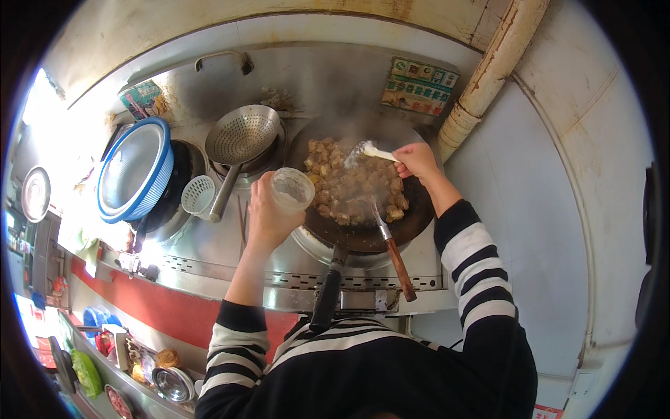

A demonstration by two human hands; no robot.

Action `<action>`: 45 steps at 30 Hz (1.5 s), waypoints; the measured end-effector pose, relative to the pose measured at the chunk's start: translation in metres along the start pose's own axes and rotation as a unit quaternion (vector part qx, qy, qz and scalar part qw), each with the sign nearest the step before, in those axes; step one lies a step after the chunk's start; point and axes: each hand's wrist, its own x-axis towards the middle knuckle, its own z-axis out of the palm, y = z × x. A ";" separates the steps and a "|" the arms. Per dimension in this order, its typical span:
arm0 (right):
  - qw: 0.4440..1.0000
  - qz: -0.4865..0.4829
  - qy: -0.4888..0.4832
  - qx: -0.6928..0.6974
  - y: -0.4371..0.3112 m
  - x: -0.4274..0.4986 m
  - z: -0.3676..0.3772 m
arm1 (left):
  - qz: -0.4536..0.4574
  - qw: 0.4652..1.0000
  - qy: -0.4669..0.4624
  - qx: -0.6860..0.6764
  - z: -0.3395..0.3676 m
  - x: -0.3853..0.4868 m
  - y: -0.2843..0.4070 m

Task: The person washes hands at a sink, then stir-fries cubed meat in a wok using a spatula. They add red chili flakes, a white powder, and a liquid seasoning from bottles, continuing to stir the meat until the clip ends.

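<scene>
My left hand (269,212) grips a clear plastic jar (292,189) with whitish contents, its mouth tilted towards me, beside the wok's left rim. Over the steaming wok (335,238), my right hand (416,160) pinches the handle of a small white plastic spoon (378,152). White powder is falling from the spoon onto browned chunks (356,183) that look like meat. A wooden-handled spatula (399,267) leans in the wok, its blade hidden among the chunks. The wok's black handle (327,298) points towards my body.
Left of the wok are a perforated metal strainer (243,135), a small white basket (199,195) and a blue-rimmed colander (166,173). Chopsticks (243,222) lie on the steel stove. A pipe (479,89) runs along the wall at right. A side counter holds metal bowls (171,384).
</scene>
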 end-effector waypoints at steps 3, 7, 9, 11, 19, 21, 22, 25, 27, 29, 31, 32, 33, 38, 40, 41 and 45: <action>0.997 -0.002 0.028 -0.077 0.022 0.000 -0.014 | -0.002 1.000 -0.012 -0.011 0.003 0.000 -0.001; 0.854 -0.236 0.184 -0.426 0.064 -0.003 -0.039 | 0.020 0.999 -0.037 -0.021 0.014 0.001 0.011; 0.905 -0.190 0.141 -0.353 0.054 -0.012 -0.040 | 0.036 0.998 -0.047 -0.015 0.020 0.002 0.015; 0.960 -0.142 0.082 -0.229 0.028 -0.036 -0.040 | 0.049 0.997 -0.059 -0.012 0.025 0.004 0.021; 0.917 -0.301 -0.120 -0.232 -0.044 -0.100 0.023 | 0.144 0.984 -0.100 -0.001 0.054 -0.004 0.051; 0.924 -0.231 -0.155 -0.262 -0.040 -0.095 0.034 | 0.153 0.982 -0.108 0.020 0.056 -0.007 0.058; 0.925 -0.196 -0.173 -0.276 -0.040 -0.095 0.037 | 0.161 0.980 -0.108 0.033 0.057 -0.008 0.060; 0.958 -0.053 -0.247 -0.139 -0.042 -0.097 0.041 | 0.163 0.979 -0.113 0.036 0.056 -0.012 0.062; 0.965 -0.028 -0.253 -0.068 -0.034 -0.094 0.039 | 0.170 0.980 -0.100 0.035 0.059 -0.013 0.060; 0.968 -0.018 -0.249 -0.007 -0.030 -0.092 0.032 | 0.141 0.985 -0.094 0.030 0.057 -0.011 0.057; 0.971 -0.024 -0.235 0.047 -0.028 -0.089 0.021 | 0.112 0.990 -0.084 0.018 0.055 -0.009 0.051; 0.973 -0.013 -0.222 0.063 -0.028 -0.087 0.017 | 0.099 0.992 -0.079 0.009 0.053 -0.007 0.048; 0.975 -0.010 -0.209 0.071 -0.028 -0.086 0.013 | 0.085 0.994 -0.073 0.000 0.050 -0.006 0.044; 0.983 -0.004 -0.152 0.104 -0.024 -0.071 0.000 | 0.037 0.997 -0.061 0.025 0.035 -0.002 0.029; 0.988 0.001 -0.113 0.109 -0.022 -0.057 0.000 | 0.027 0.998 -0.053 0.034 0.031 -0.002 0.024; 0.990 -0.004 -0.099 0.096 -0.018 -0.044 0.001 | 0.020 0.998 -0.049 0.040 0.028 -0.002 0.022; 0.998 0.004 -0.035 0.049 -0.003 -0.007 -0.002 | 0.011 0.998 -0.061 0.020 0.025 -0.003 0.022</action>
